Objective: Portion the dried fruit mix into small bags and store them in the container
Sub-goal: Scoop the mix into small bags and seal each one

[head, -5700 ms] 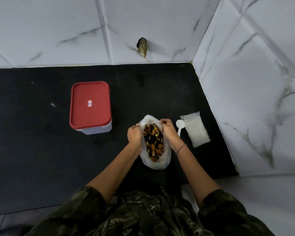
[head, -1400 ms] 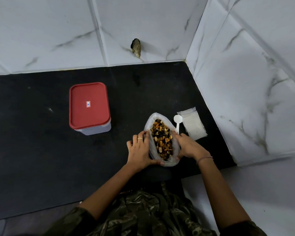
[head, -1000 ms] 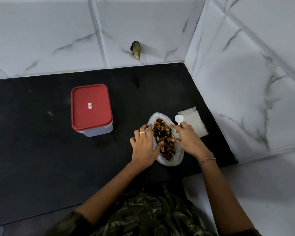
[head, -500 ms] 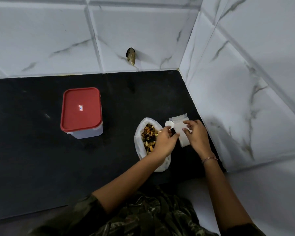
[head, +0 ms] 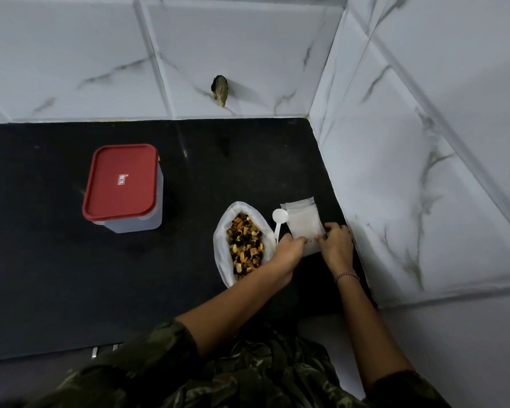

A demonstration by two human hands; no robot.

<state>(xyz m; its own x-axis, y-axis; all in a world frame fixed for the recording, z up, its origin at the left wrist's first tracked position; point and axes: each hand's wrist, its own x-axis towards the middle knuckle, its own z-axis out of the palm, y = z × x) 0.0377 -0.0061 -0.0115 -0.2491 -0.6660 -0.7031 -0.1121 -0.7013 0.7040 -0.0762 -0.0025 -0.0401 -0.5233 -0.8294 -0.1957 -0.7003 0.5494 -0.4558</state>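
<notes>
An open white plastic bag of dried fruit mix [head: 244, 245] lies on the black counter [head: 71, 260]. Just right of it are a white plastic spoon [head: 278, 220] and a stack of small clear bags [head: 302, 223]. My left hand [head: 289, 251] and my right hand [head: 334, 242] both pinch the near edge of the stack of small bags. A clear container with a red lid [head: 122, 187], shut, stands to the left.
White marble-tiled walls meet in a corner at the counter's back right [head: 312, 119]. A dark stub [head: 220, 89] sticks out of the back wall. The counter's front edge is close to my body.
Both hands let go of the fruit mix bag and moved right onto the stack of small bags. The fruit bag now lies open on its own.
</notes>
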